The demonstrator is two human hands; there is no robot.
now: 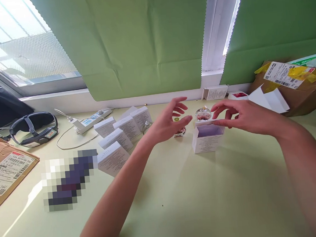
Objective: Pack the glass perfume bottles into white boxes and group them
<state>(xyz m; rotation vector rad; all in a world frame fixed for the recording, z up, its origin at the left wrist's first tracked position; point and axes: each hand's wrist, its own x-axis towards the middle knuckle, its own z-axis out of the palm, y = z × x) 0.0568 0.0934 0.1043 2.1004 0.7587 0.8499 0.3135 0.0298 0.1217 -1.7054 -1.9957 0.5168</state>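
My left hand [169, 120] hovers over the table with its fingers apart and nothing in them. Partly hidden beneath it is a round glass bottle [179, 133]. My right hand [236, 114] has thumb and fingertips close together at the top edge of a small white box [207, 143], pinching its flap. The box stands upright, its top open and its inside pale purple. Just behind the box, beside my right fingertips, sits another round clear glass bottle [203, 113] with a gold-coloured neck. A third glass bottle [147, 127] shows left of my left hand.
Several printed white boxes [123, 128] stand grouped at left, near a power strip [91, 120], a black headset [34, 129] and a pixelated dark object [73, 179]. Cardboard cartons [7, 170] flank both sides. An opened white carton [269, 99] lies back right, below green blinds [140, 42].
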